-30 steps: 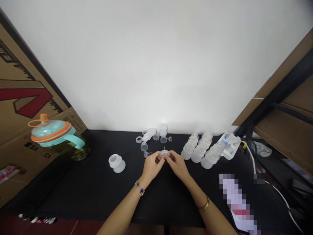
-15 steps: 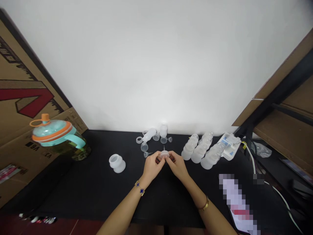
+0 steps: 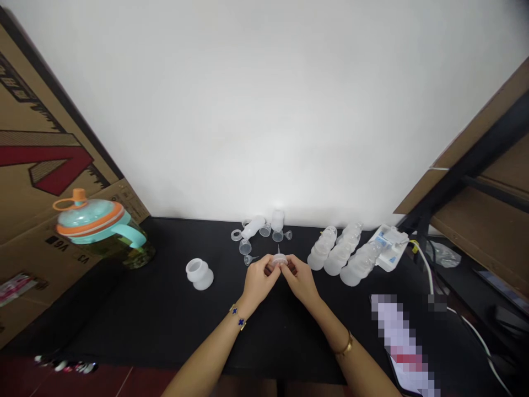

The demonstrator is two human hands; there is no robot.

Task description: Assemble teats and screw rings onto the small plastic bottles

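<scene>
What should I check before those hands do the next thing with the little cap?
1. The little cap is pinched between the left hand and the right hand: ok.
2. Its pointed tip stands up, clear of the fingers: ok.
3. How tight the grip is: cannot tell, too small to see.
4. A tiny funnel lies just beside the left fingers, maybe easy to bump: not ok.
5. The bottles lie in rows to the right of the hands, not touching them: ok.
6. The water jug stands far off at the left: ok.
</scene>
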